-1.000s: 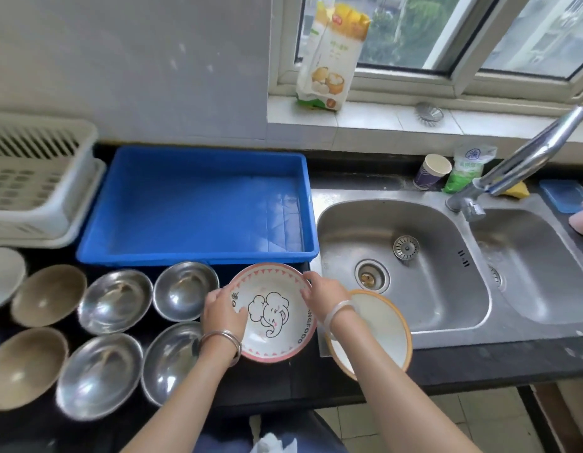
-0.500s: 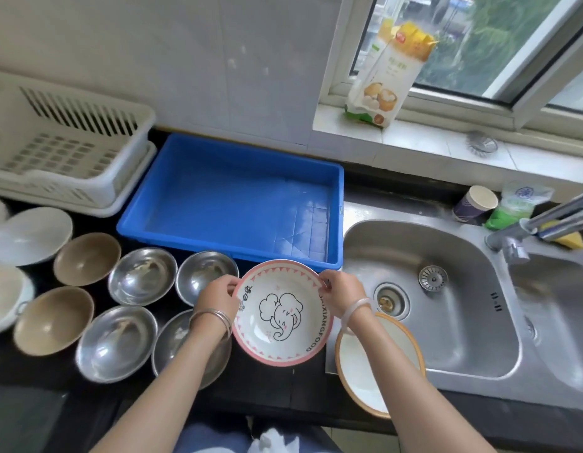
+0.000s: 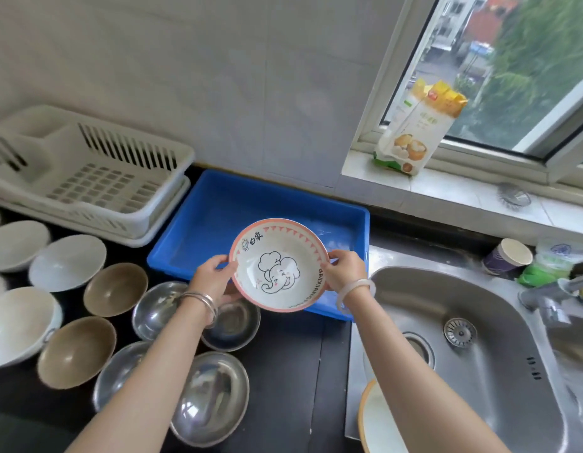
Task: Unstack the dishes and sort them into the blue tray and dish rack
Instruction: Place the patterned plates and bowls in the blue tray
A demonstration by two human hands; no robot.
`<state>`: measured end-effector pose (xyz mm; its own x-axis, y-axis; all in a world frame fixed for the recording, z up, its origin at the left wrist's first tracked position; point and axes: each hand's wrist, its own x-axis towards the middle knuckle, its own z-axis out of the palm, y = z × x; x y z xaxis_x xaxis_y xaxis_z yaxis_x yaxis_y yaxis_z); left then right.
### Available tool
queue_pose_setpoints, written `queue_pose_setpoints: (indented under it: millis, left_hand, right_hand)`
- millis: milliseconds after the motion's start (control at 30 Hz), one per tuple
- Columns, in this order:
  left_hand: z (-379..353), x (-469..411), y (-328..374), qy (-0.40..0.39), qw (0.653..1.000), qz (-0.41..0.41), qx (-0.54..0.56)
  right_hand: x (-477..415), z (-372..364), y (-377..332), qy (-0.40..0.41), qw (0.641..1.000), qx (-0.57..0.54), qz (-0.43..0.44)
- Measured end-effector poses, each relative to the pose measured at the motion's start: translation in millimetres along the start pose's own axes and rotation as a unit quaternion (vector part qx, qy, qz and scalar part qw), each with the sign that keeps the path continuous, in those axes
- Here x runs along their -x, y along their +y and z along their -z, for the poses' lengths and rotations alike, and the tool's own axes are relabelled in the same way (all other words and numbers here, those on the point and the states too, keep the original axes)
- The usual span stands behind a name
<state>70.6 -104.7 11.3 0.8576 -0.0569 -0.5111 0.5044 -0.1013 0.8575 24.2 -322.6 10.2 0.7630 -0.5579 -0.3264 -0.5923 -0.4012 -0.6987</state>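
Elephant bowl (image 3: 279, 265), pink-rimmed, tilted over blue tray (image 3: 215, 204), rim pinched between both hands' fingers (image 3: 340, 256).

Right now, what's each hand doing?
Left hand: closed on the elephant bowl's left rim.
Right hand: closed on the same bowl's right rim.

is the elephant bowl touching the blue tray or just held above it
Cannot tell. In the head view both hands, left hand and right hand, hold the elephant bowl overlapping the blue tray; no contact or gap shows.

Glossy ceramic elephant bowl (image 3: 278, 264), smooth blue plastic tray (image 3: 218, 207), shiny steel bowls (image 3: 211, 398), slotted white plastic rack (image 3: 97, 181).
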Motion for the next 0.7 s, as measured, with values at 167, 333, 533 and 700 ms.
queue_pose_setpoints:
  millis: [167,333,533,700]
  left_hand:
    - [12.5,-53.0,8.2,0.03,0.999,0.016,0.011]
    - [31.9,-111.1,9.1,0.042,0.998,0.005,-0.049]
    - [51.0,-152.9,1.8,0.039,0.996,0.011,-0.075]
    - [63.6,-169.4,-3.7,0.03,0.999,0.029,-0.023]
  right_hand:
    - [-32.7,-36.7,-23.7,-0.024,0.996,-0.07,-0.04]
    - [-57.9,-80.0,-37.1,-0.054,0.982,-0.147,-0.109]
    - [-69.5,-119.1,-45.2,-0.055,0.966,-0.2,-0.157]
    - [-71.2,-141.0,-47.7,-0.05,0.952,-0.253,-0.164]
